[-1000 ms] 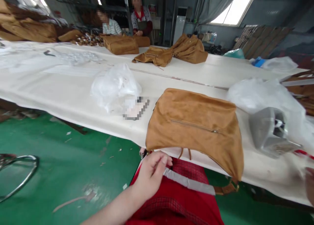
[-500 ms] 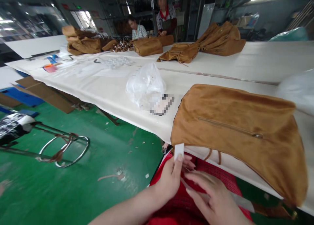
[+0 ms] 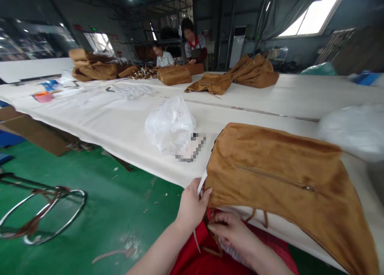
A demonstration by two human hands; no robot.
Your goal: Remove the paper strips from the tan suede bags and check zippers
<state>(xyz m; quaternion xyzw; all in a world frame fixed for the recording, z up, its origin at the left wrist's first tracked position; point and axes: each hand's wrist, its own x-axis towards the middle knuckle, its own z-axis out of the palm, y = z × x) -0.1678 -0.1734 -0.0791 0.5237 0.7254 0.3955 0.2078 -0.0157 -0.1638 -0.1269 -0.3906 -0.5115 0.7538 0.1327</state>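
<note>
A tan suede bag [image 3: 285,179] with a zip pocket lies on the white table [image 3: 120,127], its lower edge hanging over the near side. My left hand [image 3: 192,205] pinches a small white tag [image 3: 203,179] against the bag's near left corner. Just below the bag's edge, my right hand [image 3: 231,231] is curled around thin brown cords [image 3: 258,217] hanging from it. A red garment [image 3: 195,263] lies under both hands.
A crumpled clear plastic bag [image 3: 169,123] sits left of the bag and another [image 3: 354,129] at the right. More tan bags [image 3: 249,71] lie across the table, where two people work. A chrome stool ring [image 3: 45,215] lies on the green floor.
Both hands have risen from the lap to the bag's near edge. The left hand carried the white tag up to the corner; the right hand closed on the cords.
</note>
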